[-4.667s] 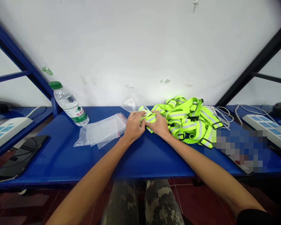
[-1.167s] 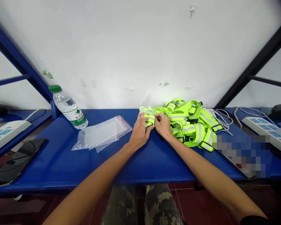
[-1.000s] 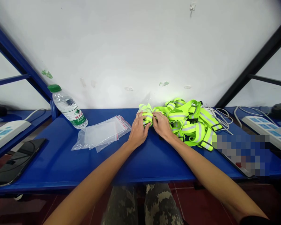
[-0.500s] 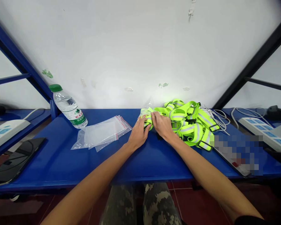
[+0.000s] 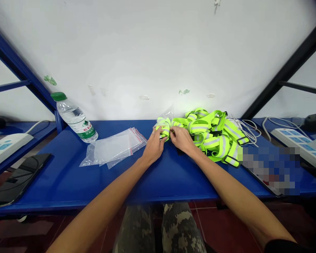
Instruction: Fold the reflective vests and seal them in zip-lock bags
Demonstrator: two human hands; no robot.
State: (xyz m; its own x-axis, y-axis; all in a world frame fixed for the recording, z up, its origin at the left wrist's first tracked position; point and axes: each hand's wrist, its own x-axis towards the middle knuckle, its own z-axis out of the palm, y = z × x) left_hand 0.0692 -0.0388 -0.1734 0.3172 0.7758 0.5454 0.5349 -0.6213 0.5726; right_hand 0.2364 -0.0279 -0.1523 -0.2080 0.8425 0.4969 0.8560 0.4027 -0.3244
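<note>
My left hand (image 5: 153, 147) is closed on a folded yellow-green reflective strap (image 5: 163, 131), which is partly inside a clear zip-lock bag (image 5: 169, 111). The bag's red-lined mouth lies across the strap, so part of the strap sticks out toward me. At the right side of the bundle, my right hand (image 5: 181, 138) has its fingers pinched together; fingertips meet the strap and the bag's edge, and exactly what they grip is hidden. Just right of that hand lies a heap of the same reflective straps (image 5: 213, 135) with black buckles.
Flat zip-lock bags (image 5: 113, 147) lie left on the blue table (image 5: 94, 186), near a tilted-looking water bottle (image 5: 76, 117). A black phone (image 5: 18, 179) is at the far left. White cables (image 5: 249, 128) and a blurred-out flat item (image 5: 271, 172) are right. Power strips flank both sides.
My right hand has drawn back slightly from the top of the bundle to its right side. More of the strap and the bag's mouth shows. The view has shifted slightly.
</note>
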